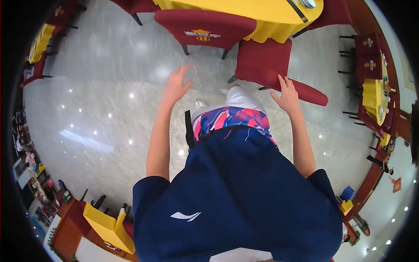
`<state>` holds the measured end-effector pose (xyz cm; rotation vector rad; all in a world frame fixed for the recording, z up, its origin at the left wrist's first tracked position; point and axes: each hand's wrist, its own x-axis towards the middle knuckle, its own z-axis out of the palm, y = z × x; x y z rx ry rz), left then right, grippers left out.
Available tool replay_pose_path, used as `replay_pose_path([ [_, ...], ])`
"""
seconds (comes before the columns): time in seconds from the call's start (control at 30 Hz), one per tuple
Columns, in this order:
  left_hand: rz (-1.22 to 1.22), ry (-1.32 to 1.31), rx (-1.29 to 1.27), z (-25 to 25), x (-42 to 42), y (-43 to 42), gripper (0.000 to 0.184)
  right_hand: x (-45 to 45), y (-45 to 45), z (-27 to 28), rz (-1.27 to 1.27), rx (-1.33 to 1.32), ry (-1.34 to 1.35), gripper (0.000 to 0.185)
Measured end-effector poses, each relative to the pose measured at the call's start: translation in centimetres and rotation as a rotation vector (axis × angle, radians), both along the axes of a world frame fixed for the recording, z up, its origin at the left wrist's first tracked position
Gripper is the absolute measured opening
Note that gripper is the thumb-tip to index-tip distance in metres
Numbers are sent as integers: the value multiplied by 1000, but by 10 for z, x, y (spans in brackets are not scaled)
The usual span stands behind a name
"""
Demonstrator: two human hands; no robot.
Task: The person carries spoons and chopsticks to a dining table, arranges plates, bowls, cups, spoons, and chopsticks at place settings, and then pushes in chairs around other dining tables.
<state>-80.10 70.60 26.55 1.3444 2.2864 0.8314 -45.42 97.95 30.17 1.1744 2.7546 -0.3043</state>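
Note:
My right hand is at the backrest of a chair with a dark red cover, its fingertips overlapping the top edge. Those fingers are stretched out and the thumb stands apart; I cannot tell how firmly they touch. My left hand, slightly blurred, hovers over the floor with fingers spread and nothing in it. Nearest to it is another red-covered chair with yellow lettering on its back, which stands against a round table with a yellow cloth.
A black strip-like item and stacked dishes are on the table. More red chairs and a yellow-clothed table stand at the right. A yellow-covered piece is at the lower left. The shiny tiled floor lies between.

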Motion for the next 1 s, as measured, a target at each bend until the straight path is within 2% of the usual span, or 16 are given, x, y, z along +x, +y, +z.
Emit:
replay_pose_path([
  [0.07,67,-5,13,3,-18,-13,61,-28,1,17,47,-20,-35,77],
  [0.13,137,3,17,8,-33,-19,64,-60,10,34,25,-240,-78,70],
  [0.23,191,23,11,16,-56,-22,69,-90,35,18,109,-149,57,69],
  [0.3,253,-104,-82,16,-79,-18,75,-117,59,-1,147,-119,131,72],
  [0.4,279,-55,-157,15,-125,-5,84,-170,79,1,160,-103,131,78],
  [0.47,253,-31,-209,22,-153,15,89,-200,85,4,210,-26,199,87],
  [0.63,143,94,-366,29,-214,80,99,-258,113,-16,162,-81,209,97],
  [0.7,53,214,-270,18,-234,100,99,-270,123,-22,179,-132,63,99],
  [0.73,38,211,-278,13,-243,110,99,-274,126,-21,192,-141,97,101],
  [0.83,40,155,-337,0,-256,134,92,-280,136,-15,215,-229,32,95],
  [0.9,99,95,-426,4,-257,147,73,-278,132,-9,193,-243,-9,91],
  [0.93,87,93,-422,7,-257,150,73,-277,132,-5,185,-237,-38,87],
  [1.0,88,96,-334,13,-260,151,56,-277,132,-11,207,-199,30,82],
])
